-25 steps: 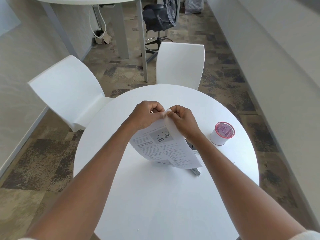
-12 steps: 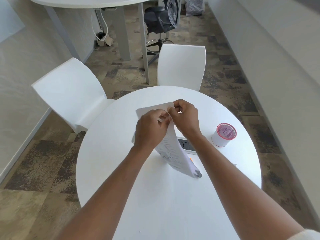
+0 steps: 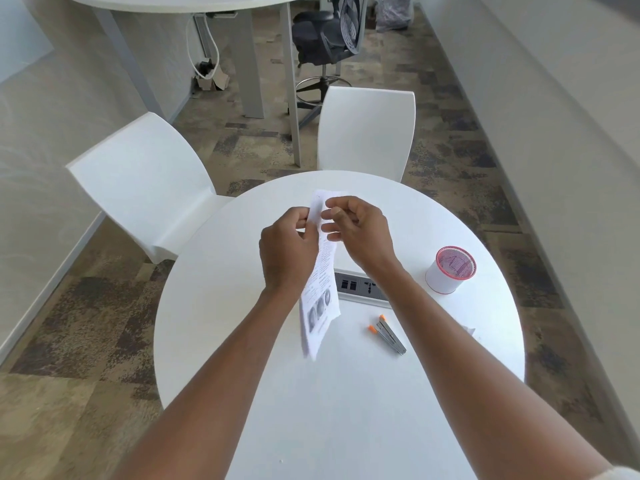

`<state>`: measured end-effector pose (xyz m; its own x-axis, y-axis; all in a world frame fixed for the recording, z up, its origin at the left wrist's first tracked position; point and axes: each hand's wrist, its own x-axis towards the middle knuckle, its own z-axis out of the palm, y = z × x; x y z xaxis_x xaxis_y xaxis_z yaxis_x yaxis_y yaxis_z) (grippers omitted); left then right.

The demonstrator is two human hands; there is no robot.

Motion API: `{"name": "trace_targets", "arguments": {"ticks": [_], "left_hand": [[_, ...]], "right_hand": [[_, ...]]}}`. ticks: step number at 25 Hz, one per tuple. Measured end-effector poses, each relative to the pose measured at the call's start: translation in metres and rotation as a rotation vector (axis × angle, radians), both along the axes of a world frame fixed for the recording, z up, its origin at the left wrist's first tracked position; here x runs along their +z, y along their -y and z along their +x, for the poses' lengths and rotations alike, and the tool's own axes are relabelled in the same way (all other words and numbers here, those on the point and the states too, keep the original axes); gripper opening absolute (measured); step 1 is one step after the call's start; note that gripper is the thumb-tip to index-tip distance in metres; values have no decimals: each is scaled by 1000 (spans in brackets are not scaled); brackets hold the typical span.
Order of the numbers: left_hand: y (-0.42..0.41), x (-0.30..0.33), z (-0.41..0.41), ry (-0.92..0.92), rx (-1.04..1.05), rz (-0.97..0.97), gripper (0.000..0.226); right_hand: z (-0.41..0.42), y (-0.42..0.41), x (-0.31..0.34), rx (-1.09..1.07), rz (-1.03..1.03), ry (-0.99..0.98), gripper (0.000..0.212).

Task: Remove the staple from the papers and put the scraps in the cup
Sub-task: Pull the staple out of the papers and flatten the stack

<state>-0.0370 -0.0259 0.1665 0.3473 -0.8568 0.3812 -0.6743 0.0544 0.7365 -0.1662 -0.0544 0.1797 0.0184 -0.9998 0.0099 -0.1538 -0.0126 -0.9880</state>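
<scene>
Cup [image 3: 450, 270] sits near the right edge of the round surface [image 3: 346, 410], can't tell what's inside. Papers [image 3: 320, 289] are held up over the middle, long axis running away from the person. Left hand [image 3: 289, 251] grip pinches them up top; right hand [image 3: 356, 230] fingers curled just beside, can't tell if touching. Staple remover [image 3: 388, 334] lies by the power outlet [image 3: 360, 285].

An office meeting room: a round white worktop [image 3: 346, 410] with a built-in socket panel [image 3: 360, 285], two white moulded chairs [image 3: 145, 181] drawn up to it, a black mesh swivel chair [image 3: 329, 32] beyond, patterned carpet tiles [image 3: 86, 317], plain pale walls
</scene>
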Motion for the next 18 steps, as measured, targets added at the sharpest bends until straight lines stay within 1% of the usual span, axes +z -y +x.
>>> {"name": "trace_targets", "arguments": {"ticks": [3,5,7,9,11,13,16,17,18], "left_hand": [[5,9,13,-114,30,43,17],[12,10,26,-246,-63,110,17],[19,9,40,-404,-198,189,17],[23,7,48,-569,-283,241,17],[27,9,53,-725,-336,286,18],[30,9,58,-882,-382,340,18],[34,6,68,-1114,-453,395,19],[35,4,71,-1168,-472,411,20],[35,3,73,-1216,-490,429,21]], "right_hand": [[-10,-1,-14,-98,-13,-184,23],[-21,-3,-33,-129,69,-256,41],[-31,-6,-58,-62,221,-258,63],[-39,-13,-83,34,339,-196,72],[-42,-21,-104,114,395,-115,68],[-42,-26,-120,166,382,-59,64],[-43,-26,-129,204,359,60,76],[-43,-26,-127,231,358,109,73],[-42,-26,-126,272,360,158,66]]}}
